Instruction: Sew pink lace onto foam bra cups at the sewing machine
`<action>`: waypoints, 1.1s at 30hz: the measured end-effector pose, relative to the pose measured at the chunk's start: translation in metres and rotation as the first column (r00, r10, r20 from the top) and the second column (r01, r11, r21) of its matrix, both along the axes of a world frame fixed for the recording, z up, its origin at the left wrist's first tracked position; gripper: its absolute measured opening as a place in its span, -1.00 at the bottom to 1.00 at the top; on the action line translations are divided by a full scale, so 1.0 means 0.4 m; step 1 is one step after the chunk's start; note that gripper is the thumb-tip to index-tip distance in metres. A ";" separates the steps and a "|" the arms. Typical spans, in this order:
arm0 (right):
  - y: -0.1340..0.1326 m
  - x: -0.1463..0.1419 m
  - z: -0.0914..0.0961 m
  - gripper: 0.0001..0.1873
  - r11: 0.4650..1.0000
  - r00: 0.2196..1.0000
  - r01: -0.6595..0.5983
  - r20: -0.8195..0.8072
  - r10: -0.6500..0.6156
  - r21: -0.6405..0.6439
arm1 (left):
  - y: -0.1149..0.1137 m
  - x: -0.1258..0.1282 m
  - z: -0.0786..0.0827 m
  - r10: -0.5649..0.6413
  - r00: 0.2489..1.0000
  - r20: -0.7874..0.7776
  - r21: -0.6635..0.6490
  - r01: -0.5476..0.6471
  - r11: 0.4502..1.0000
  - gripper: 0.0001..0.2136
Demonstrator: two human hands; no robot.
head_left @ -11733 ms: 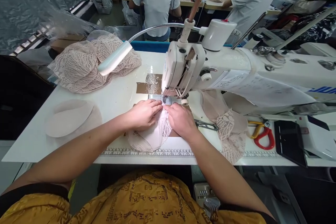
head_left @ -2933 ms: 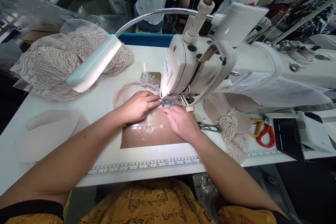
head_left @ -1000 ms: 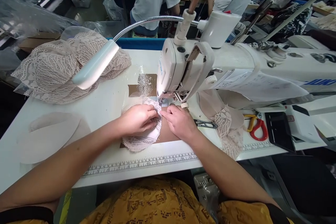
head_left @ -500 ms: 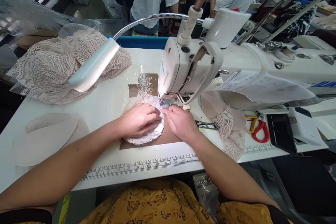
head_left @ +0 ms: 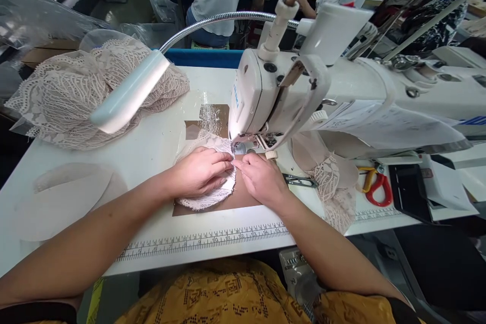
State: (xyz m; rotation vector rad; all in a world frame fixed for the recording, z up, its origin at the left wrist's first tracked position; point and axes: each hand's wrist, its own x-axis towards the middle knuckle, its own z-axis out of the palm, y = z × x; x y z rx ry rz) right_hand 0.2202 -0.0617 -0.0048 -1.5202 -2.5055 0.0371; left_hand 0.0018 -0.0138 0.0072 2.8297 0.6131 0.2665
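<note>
A pale pink lace piece (head_left: 207,200) lies on the white table (head_left: 159,147) under the head of a white sewing machine (head_left: 273,96). My left hand (head_left: 199,171) lies flat on top of the lace, fingers stretched toward the needle. My right hand (head_left: 260,177) presses the lace's right edge with its fingertips pinched together just in front of the presser foot (head_left: 240,148). A brown taped patch (head_left: 243,200) shows under the lace.
A heap of lace (head_left: 83,91) sits at the back left under a gooseneck lamp (head_left: 129,92). Beige cup pieces (head_left: 64,197) lie at left. Thread snips (head_left: 298,180), lace pieces (head_left: 334,187), red-handled scissors (head_left: 374,185) and a black phone (head_left: 408,190) are at right. Other people sit beyond.
Since a second ago the lace piece has travelled away from me under the presser foot, less of it showing at the near edge. Both hands stay on it beside the needle.
</note>
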 end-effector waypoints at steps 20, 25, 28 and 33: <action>0.011 -0.013 -0.006 -0.62 0.998 0.997 0.065 0.027 -0.066 0.017 | 0.029 0.013 -0.011 0.061 0.998 0.015 0.125 -0.063 0.990 -0.66; 0.011 -0.002 -0.004 -0.64 0.999 0.997 0.045 -0.059 -0.046 -0.018 | 0.041 0.012 -0.016 0.078 0.996 0.042 0.117 -0.082 0.990 -0.67; 0.011 0.005 -0.007 -0.66 1.000 0.995 0.012 -0.101 -0.013 -0.012 | 0.047 0.011 -0.019 0.080 0.995 0.055 0.120 -0.086 0.989 -0.67; 0.010 0.007 -0.010 -0.67 1.000 0.995 -0.009 -0.096 0.009 0.008 | 0.048 0.012 -0.023 0.066 0.994 0.089 0.122 -0.077 0.990 -0.68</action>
